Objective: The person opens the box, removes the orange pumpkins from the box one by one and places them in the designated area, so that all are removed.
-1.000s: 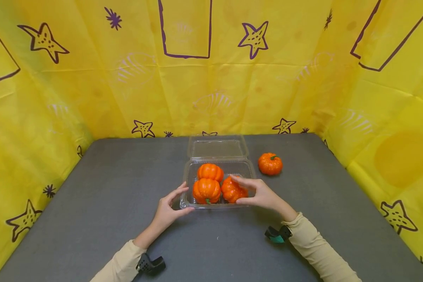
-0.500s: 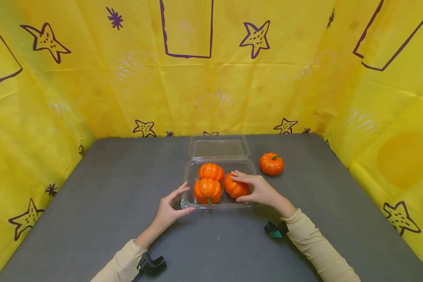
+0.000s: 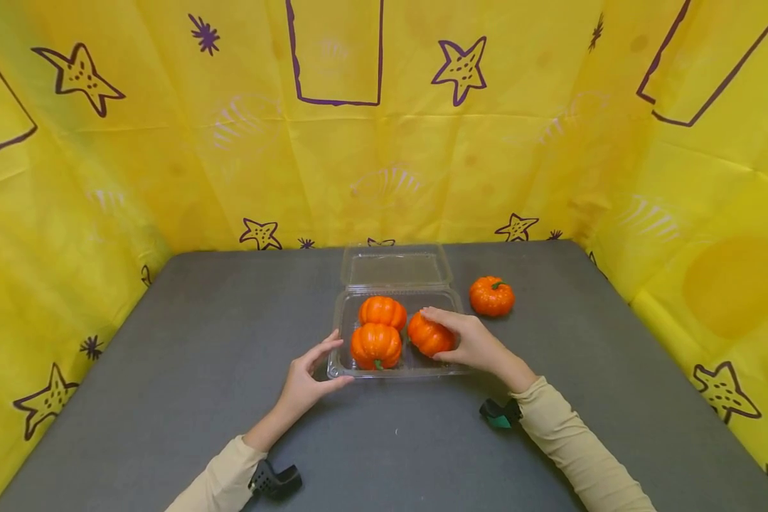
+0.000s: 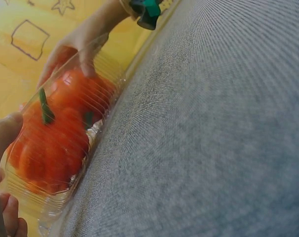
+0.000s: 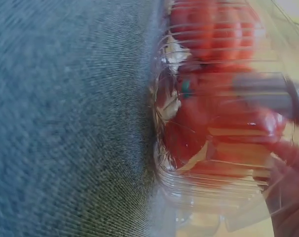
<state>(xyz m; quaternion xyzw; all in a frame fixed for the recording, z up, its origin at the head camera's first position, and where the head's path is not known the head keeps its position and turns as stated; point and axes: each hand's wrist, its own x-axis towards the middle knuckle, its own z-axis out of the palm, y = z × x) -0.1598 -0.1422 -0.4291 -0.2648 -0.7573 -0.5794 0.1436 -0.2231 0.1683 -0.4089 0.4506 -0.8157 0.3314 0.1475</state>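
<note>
A clear plastic clamshell container (image 3: 412, 372) stands with its lid (image 3: 397, 270) folded back. Two orange toy pumpkins (image 3: 375, 346) sit one behind the other in its left half. My left hand (image 3: 304, 384) holds the front left corner, thumb at the front edge and fingers along the left side. In the right half, my right hand (image 3: 480, 347) grips a third pumpkin (image 3: 430, 336) between thumb and fingers. Through the ribbed wall in the right wrist view, that pumpkin (image 5: 204, 116) is blurred, with the fingers partly hidden behind it.
Another orange pumpkin (image 3: 491, 296) with a green stem lies on the grey table (image 3: 166, 370), just right of the container. A yellow patterned cloth (image 3: 384, 171) hangs behind the table and along both sides.
The pumpkin in my right hand has turned and shifted slightly back and right inside the container. My left hand keeps its place at the corner.
</note>
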